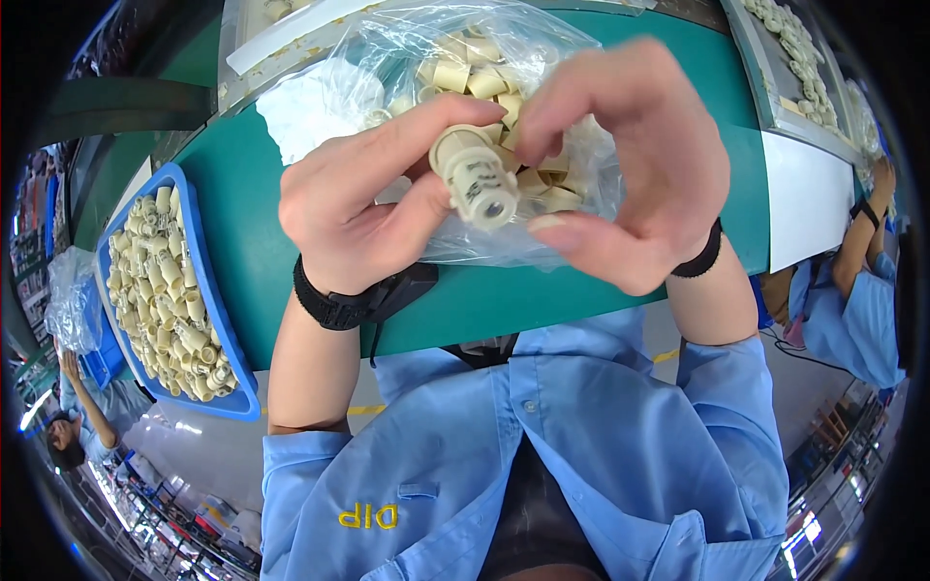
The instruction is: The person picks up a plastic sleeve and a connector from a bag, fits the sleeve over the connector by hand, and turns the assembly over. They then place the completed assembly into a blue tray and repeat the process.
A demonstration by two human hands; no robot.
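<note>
My left hand (363, 198) grips a cream plastic fitting (473, 174) between thumb and fingers. The piece is a stepped cylinder with dark markings on its side and a round hole in the end that faces me. Just right of it, my right hand (644, 165) is curved, with thumb and fingertips apart and nothing between them. Behind both hands lies a clear plastic bag (387, 48), spread open. Short cream plastic sleeves (451, 75) are heaped in the bag, partly hidden by my hands.
A blue tray (218, 320) full of cream fittings (165, 281) stands left on the green work surface (252, 232). White paper (799, 194) lies at the right edge. Metal-edged trays border the far side. Other people work at far right and far left.
</note>
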